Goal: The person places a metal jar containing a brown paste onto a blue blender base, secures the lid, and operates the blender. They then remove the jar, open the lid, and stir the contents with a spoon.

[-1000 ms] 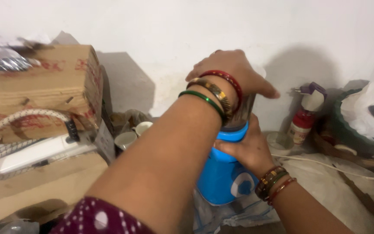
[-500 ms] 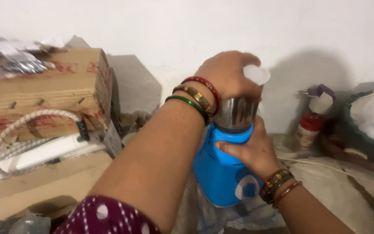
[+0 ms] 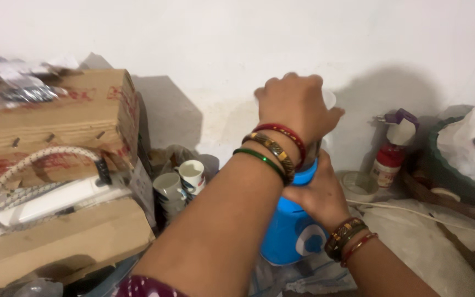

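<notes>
The left hand [image 3: 298, 104] closes over the jar lid [image 3: 328, 99], and the right hand [image 3: 317, 192] grips the blue grinder base [image 3: 290, 236]; a hard twist may tip it toward the cups [image 3: 180, 184].

1. Under my left hand [image 3: 298, 104] is a translucent plastic lid [image 3: 329, 99], smooth, on a shiny steel jar [image 3: 310, 154].
2. My right hand [image 3: 317, 192] grips the blue base [image 3: 290, 231], glossy smooth plastic.
3. My bangles [image 3: 273, 148] look like glass and metal, polished.
4. The cardboard boxes [image 3: 67, 110] are matt and rough.
5. The small cups [image 3: 180, 181] seem glazed ceramic.
6. The cord [image 3: 28, 159] has a woven cloth cover.
7. The wall [image 3: 221, 38] is matt paint, a little stained.
</notes>
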